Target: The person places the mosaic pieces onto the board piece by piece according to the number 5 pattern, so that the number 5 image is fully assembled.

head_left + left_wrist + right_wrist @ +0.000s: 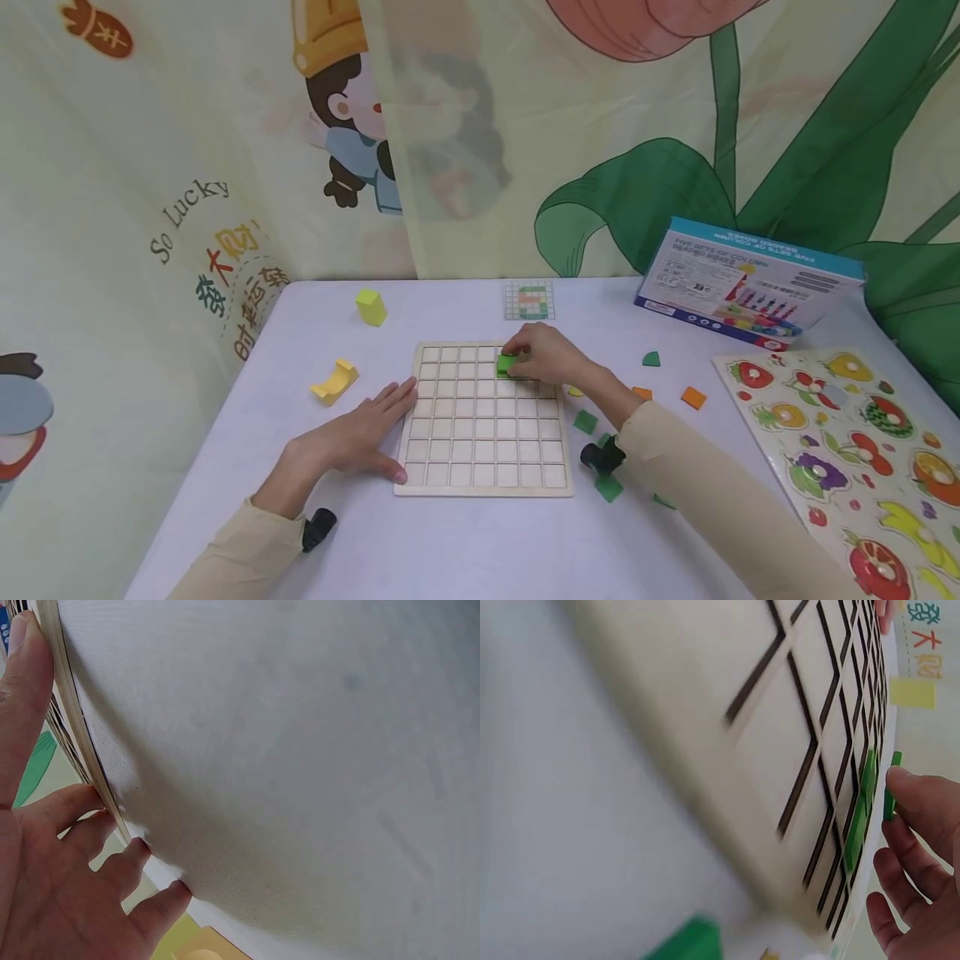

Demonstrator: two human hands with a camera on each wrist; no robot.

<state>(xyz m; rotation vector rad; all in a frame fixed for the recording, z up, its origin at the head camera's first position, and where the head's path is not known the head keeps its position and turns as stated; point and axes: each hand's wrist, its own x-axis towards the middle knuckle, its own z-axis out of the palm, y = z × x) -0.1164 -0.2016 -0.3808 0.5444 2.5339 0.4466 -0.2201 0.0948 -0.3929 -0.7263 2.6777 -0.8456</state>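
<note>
A square wooden board (483, 450) with a grid of recessed cells lies on the white table. My left hand (352, 433) rests at its left side, thumb and fingers extended along the edge; the left wrist view shows the fingertips (94, 796) touching it. Over the board's far part, my right hand (551, 354) pinches a small green tile (889, 804) between thumb and finger. Just beneath, green pieces (859, 817) lie in the grid cells, partly hidden by the right hand in the head view.
Green tiles (586, 422) and an orange tile (693, 397) lie right of the board. A pattern card (529, 300) sits behind it. Leftward are a yellow-green block (371, 307) and a yellow arch (335, 383). A box (742, 283) and a fruit puzzle (813, 433) occupy the right.
</note>
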